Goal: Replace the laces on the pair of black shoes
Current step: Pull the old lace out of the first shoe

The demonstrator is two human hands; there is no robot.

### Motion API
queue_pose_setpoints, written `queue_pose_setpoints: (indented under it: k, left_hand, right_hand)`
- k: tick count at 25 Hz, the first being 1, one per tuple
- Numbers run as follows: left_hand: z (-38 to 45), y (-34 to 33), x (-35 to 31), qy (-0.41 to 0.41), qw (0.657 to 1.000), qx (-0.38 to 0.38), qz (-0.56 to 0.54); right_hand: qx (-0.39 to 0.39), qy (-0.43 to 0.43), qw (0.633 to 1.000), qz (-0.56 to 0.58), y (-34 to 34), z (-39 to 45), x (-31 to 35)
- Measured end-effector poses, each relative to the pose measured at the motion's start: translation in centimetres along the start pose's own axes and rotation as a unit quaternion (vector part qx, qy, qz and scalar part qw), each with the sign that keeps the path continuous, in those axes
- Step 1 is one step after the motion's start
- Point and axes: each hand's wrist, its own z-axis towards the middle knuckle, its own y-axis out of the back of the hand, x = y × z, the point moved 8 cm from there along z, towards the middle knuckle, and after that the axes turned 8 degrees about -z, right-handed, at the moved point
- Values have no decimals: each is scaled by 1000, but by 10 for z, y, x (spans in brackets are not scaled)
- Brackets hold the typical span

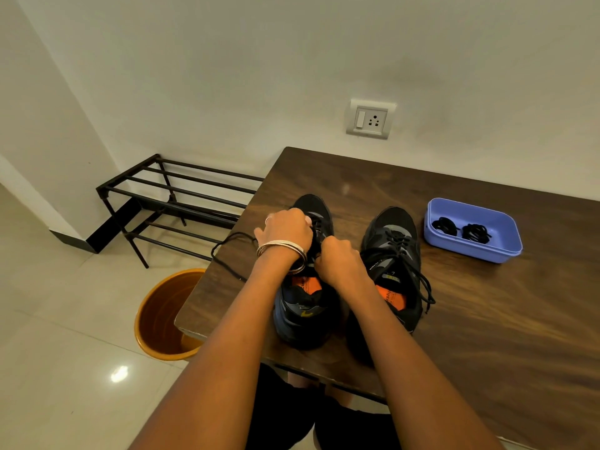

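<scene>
Under our two hands the left black mesh shoe (305, 306) stands on the grained wooden desk (487, 319), our left hand (285, 230) and right hand (337, 259) both curled, pinching its thin corded lace (227, 254), the laced shoe (394, 264) just right of the right hand, a rounded blue plastic tray (506, 241) of coiled laces (461, 228) beyond.

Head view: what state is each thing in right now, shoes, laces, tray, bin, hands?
Left shoe: on the table, lace partly pulled out.
Loose lace: trailing left over the table edge.
Right shoe: fully laced, untouched.
Blue tray: holds two coiled black laces.
Orange bin: on the floor, open.
Left hand: on the left shoe's lacing.
Right hand: pinches the lace.
</scene>
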Motion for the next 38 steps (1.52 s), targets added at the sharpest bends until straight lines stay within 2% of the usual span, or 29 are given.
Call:
queue_pose_setpoints:
  k: [1, 2, 3, 5, 8, 9, 10, 11, 12, 13, 14, 15, 16, 17, 18, 19, 21, 23, 26, 28, 30, 32, 33, 35, 36, 37, 38]
  left_hand:
    - [2, 2, 8, 36, 993, -2, -115]
    - [3, 2, 16, 71, 968, -5, -239]
    - [3, 3, 21, 99, 930, -10, -355]
    - [-2, 3, 19, 115, 827, -12, -551]
    - [-4, 15, 1, 72, 629, 1, -774]
    - [-2, 20, -2, 54, 581, 8, -812]
    - [-2, 24, -4, 42, 556, 15, -830]
    - [0, 25, -2, 39, 563, 14, -825]
    - [1, 28, 3, 32, 616, 2, -787]
    - [1, 30, 8, 12, 714, -21, -700]
    - [2, 33, 11, -20, 826, -47, -562]
    - [4, 33, 11, -59, 912, -66, -401]
    - [6, 25, 8, -85, 962, -56, -253]
    - [6, 14, 5, -93, 985, -19, -142]
    - [6, 5, 2, -94, 993, 18, -69]
    - [5, -1, 0, -93, 995, 38, -22]
    - [6, 0, -7, -97, 994, 33, 43]
    - [8, -1, -12, -83, 994, 34, 65]
    - [8, -9, 2, -32, 998, 53, -12]
    - [10, -13, 19, 38, 988, 56, -139]
    - [10, -18, 34, 140, 945, 71, -286]
    - [3, -17, 35, 210, 875, 72, -430]
    - [1, -14, 31, 210, 823, 58, -525]
    - [-2, -2, 23, 169, 690, 27, -703]
    - [-2, 4, 23, 147, 662, 20, -735]
    - [-1, 8, 26, 121, 677, 9, -726]
    - [2, 12, 28, 91, 736, -6, -671]
  right_hand:
    - [-2, 2, 1000, 2, 0, 0, 0]
    - [-3, 4, 1000, 5, 1, -1, 0]
    - [-4, 5, 1000, 8, 1, -2, 1]
    - [-5, 6, 1000, 13, 2, -3, 1]
    - [-12, 10, 1000, 18, 3, -5, 1]
    - [-15, 10, 1000, 18, 4, -5, 1]
    - [-16, 9, 1000, 17, 4, -5, 1]
    - [-15, 7, 1000, 16, 4, -4, 0]
    - [-11, 7, 1000, 16, 3, -3, 0]
    - [-7, 6, 1000, 17, 2, -3, 0]
    - [-6, 5, 1000, 17, 2, -3, 0]
    - [-9, 5, 1000, 15, 3, -3, 0]
    - [-12, 6, 1000, 13, 3, -3, 1]
    - [-15, 9, 1000, 11, 3, -4, 1]
    - [-16, 10, 1000, 10, 3, -4, 2]
    - [-16, 11, 1000, 9, 3, -4, 2]
    - [-15, 7, 1000, 9, 2, -5, 1]
    - [-15, 2, 1000, 8, 2, -5, 0]
    - [-17, -1, 1000, 10, 2, -5, 1]
    - [-18, 2, 1000, 7, 2, -4, 1]
    - [-16, 1, 1000, 6, 1, -4, 1]
    - [-13, 1, 1000, 6, 1, -4, 0]
    - [-12, 1, 1000, 8, 1, -4, 0]
    - [-15, 1, 1000, 8, 2, -5, 0]
    - [-16, 2, 1000, 6, 2, -5, 1]
    - [-19, 2, 1000, 5, 2, -5, 1]
    - [-22, 0, 1000, 5, 2, -5, 1]
